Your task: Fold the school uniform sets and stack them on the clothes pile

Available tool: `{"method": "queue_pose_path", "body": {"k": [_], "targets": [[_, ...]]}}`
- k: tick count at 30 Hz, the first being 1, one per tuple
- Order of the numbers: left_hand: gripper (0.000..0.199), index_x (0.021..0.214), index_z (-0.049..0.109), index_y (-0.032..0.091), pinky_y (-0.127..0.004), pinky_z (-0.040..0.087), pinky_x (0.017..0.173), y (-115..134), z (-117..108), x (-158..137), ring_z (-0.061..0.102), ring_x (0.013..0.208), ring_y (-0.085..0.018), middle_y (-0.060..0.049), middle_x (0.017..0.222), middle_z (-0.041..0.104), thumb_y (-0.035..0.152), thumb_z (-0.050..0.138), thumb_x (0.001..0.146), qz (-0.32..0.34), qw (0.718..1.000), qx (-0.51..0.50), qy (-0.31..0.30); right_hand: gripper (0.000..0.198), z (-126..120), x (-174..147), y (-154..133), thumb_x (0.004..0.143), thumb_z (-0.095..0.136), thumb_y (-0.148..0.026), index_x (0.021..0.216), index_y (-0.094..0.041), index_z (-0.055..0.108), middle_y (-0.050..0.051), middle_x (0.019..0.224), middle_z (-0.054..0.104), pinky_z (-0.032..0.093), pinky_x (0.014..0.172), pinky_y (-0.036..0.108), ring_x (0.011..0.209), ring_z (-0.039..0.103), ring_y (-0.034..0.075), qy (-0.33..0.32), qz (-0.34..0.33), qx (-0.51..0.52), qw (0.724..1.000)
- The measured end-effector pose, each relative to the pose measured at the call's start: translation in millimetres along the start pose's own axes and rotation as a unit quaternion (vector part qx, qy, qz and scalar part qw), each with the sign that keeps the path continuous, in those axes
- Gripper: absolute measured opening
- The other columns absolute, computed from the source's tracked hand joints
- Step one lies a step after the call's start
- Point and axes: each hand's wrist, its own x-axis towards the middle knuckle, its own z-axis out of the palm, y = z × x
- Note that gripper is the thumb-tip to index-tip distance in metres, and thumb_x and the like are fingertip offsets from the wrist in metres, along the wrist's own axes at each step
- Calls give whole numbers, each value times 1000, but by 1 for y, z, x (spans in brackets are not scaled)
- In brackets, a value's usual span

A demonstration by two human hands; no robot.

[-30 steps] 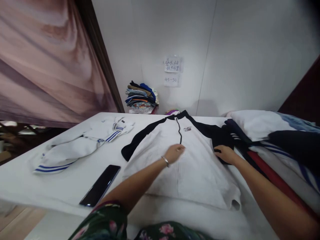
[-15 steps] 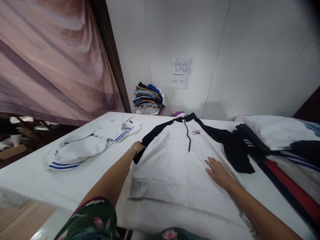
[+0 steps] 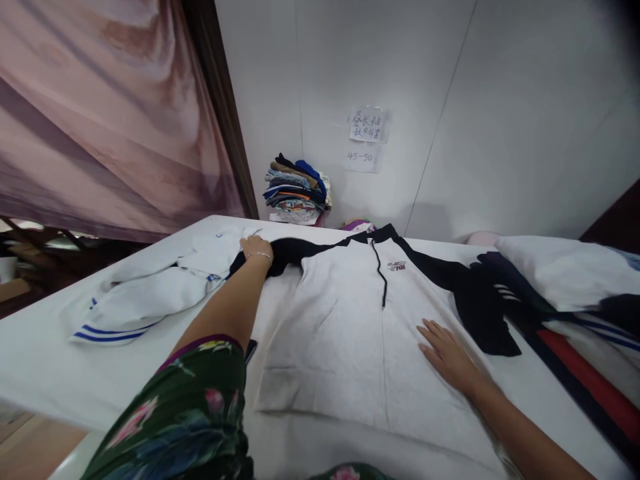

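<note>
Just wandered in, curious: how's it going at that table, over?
Left hand gripping black sleeve. Right hand open on white jacket. Blue-striped white garment close beside left hand.

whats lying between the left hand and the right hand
In the head view, the jacket lies between them: starting from the left hand, its black sleeve, then its white front across to the right hand.

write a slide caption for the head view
Left hand grips a black sleeve; the open right hand rests on the jacket's white front.
</note>
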Motion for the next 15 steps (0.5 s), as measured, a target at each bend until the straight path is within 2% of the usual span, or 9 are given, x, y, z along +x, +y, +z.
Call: {"method": "queue_pose_path", "body": {"k": [4, 7, 9, 13, 15], "targets": [[27, 106, 64, 11, -47, 42, 90, 15, 45, -23, 51, 117, -35, -19, 120, 58, 24, 54, 85, -6, 999, 18, -28, 49, -1, 0, 1, 90, 39, -46, 135, -31, 50, 3, 149, 37, 22, 116, 47, 140, 28, 26, -11, -1, -3, 1000], [34, 109, 64, 16, -37, 45, 86, 28, 78, -48, 57, 110, -30, -16, 123, 59, 35, 47, 87, 2, 998, 4, -70, 51, 0, -1, 3, 91, 39, -47, 136, -26, 49, 5, 150, 36, 20, 116, 49, 140, 28, 26, -18, -2, -2, 1000], [43, 116, 61, 16, -33, 45, 85, 30, 92, -66, 59, 109, -27, -15, 124, 59, 44, 48, 86, -1, 995, -6, -98, 52, 2, -1, 5, 92, 37, -48, 137, -25, 47, 6, 150, 35, 20, 116, 48, 140, 27, 25, -21, -2, -5, 1000], [61, 132, 45, 13, -32, 44, 87, 19, 95, -101, 59, 110, -27, -15, 123, 61, 45, 54, 81, -49, 988, -34, -140, 53, 0, 3, 7, 90, 39, -50, 137, -25, 47, 6, 151, 33, 18, 116, 51, 141, 25, 25, -22, 6, 17, 1000], [62, 132, 46, 13, -32, 44, 89, 11, 89, -118, 60, 110, -27, -14, 120, 64, 43, 58, 79, -80, 981, -71, -160, 54, -7, 3, 8, 87, 44, -51, 134, -26, 50, 5, 150, 35, 20, 115, 51, 141, 26, 26, -31, 11, 67, 997]]}}
